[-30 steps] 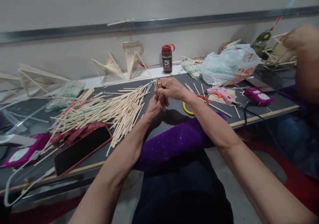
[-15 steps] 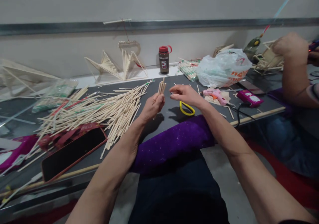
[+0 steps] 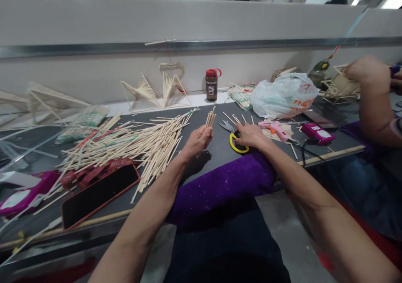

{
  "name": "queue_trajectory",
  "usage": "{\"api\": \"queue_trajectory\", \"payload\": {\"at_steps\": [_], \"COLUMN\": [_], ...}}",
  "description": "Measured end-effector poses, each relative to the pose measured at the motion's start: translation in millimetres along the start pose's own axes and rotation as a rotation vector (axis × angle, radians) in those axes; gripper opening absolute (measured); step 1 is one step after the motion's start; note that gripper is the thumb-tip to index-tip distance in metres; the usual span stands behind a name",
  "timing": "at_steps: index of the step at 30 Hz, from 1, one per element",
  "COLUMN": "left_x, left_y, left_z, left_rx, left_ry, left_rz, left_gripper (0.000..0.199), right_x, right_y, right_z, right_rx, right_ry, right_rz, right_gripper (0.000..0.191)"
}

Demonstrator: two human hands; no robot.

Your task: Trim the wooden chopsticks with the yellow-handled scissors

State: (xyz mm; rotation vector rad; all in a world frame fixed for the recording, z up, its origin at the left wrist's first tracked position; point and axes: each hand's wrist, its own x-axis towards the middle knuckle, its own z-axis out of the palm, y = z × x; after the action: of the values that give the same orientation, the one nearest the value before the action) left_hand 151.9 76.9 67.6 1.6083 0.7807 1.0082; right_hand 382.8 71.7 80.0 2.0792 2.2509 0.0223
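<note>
Left hand (image 3: 198, 142): closed in a fist, fingers and thumb wrapped around a small upright bundle of sticks (image 3: 211, 118), its slim, pale wooden ends jutting unevenly above the grip.
Right hand (image 3: 250, 135): palm down, fingers bent, reaching over one side of the scissors; whether it has closed on them cannot be told.
Scissors (image 3: 232, 141): lying on the tabletop (image 3: 220, 149), pointed metal blades spread apart, a smooth yellow handle loop showing beside the fingers.
Purple cloth roll (image 3: 222, 184): plush, flecked with pale specks, at the near edge between the forearms.
Stick pile (image 3: 163, 144): straight, thin wooden rods fanned and overlapping, left of the bundle.
Glue gun (image 3: 278, 130): pink plastic with an orange part, just beyond the right hand.
Phone (image 3: 100, 197): flat black slab in a reddish case, near the pile.
Bottle (image 3: 211, 86): dark cylinder with a red lid and loop, by the wall.
Plastic bag (image 3: 284, 96): thin, crinkled, whitish, with orange print.
Stick models (image 3: 144, 91): twisted, ribbed wooden fans along the wall.
Co-worker's hand (image 3: 369, 71): blurred, at far right.
</note>
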Motion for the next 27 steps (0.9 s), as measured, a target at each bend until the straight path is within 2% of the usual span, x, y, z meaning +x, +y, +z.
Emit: {"api": "queue_trajectory", "payload": {"at_steps": [5, 12, 15, 19, 23, 27], "left_x": [-0.6, -1.8, -2.1, 1.0, 6.2, 9.2], "left_y": [2.7, 5.2, 8.2, 14.0, 21.6, 26.1], "left_z": [0.6, -2.4, -3.3, -7.5, -21.7, -40.4], "left_rx": [-0.046, -0.078, -0.145, -0.361, -0.621, -0.768], "left_ry": [-0.002, -0.015, -0.015, -0.008, 0.120, 0.280], "left_rz": [-0.024, -0.035, -0.038, -0.063, -0.120, -0.100], "left_gripper": [0.041, 0.044, 0.046, 0.045, 0.040, 0.040], "right_x": [2.0, -2.6, -4.5, -10.0, -18.4, -24.5], "right_y": [2.8, 2.6, 1.5, 0.7, -0.3, -2.2], "right_z": [-5.1, -2.9, -1.1, 2.0, 0.4, -5.0], "right_rx": [0.019, 0.017, -0.032, -0.066, -0.093, -0.066], "right_ry": [-0.072, -0.068, -0.040, 0.036, 0.106, 0.253], "right_rz": [-0.031, -0.109, -0.117, -0.131, -0.081, -0.033], "right_gripper": [0.073, 0.081, 0.077, 0.060, 0.047, 0.045]}}
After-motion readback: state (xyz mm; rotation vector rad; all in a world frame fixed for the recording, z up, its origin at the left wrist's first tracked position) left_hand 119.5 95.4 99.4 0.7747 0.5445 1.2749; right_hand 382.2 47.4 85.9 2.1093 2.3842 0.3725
